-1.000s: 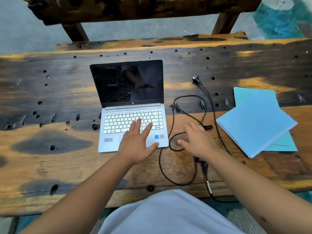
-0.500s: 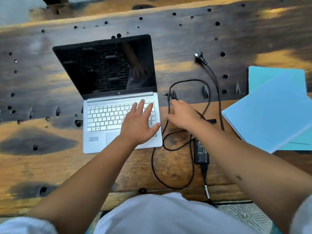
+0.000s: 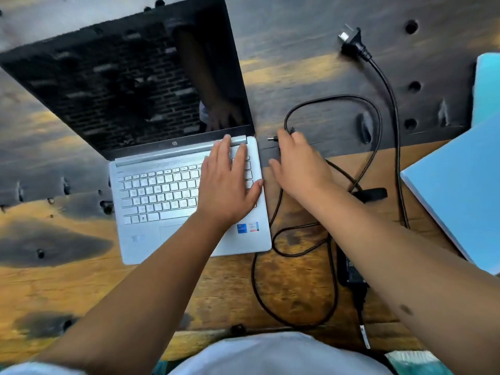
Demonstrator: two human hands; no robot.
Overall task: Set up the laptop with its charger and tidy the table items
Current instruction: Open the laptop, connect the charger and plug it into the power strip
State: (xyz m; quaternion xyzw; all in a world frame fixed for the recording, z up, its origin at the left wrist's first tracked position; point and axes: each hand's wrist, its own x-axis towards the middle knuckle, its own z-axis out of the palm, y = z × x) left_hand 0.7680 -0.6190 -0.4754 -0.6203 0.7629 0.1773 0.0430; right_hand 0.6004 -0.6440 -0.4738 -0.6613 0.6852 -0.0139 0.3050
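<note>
A silver laptop (image 3: pixel 162 190) stands open on the wooden table (image 3: pixel 54 280), its screen dark. My left hand (image 3: pixel 227 185) lies flat on the right side of the keyboard, fingers apart, holding nothing. My right hand (image 3: pixel 300 166) is just right of the laptop's hinge corner. Its fingertips lie over the charger's barrel plug (image 3: pixel 271 138), whose metal tip pokes out toward the laptop; the thumb is spread away. The black cable (image 3: pixel 376 117) loops across the table to the power brick (image 3: pixel 351 269), which my right forearm partly hides.
The charger's wall plug (image 3: pixel 350 43) lies loose at the back right. Light blue books (image 3: pixel 460 185) are stacked at the right edge. The tabletop is dark and pitted with holes. A white garment fills the bottom of the view.
The view has moved closer and lower. My left hand slid up the keyboard toward the hinge. My right hand moved from the cable loops to the barrel plug beside the laptop.
</note>
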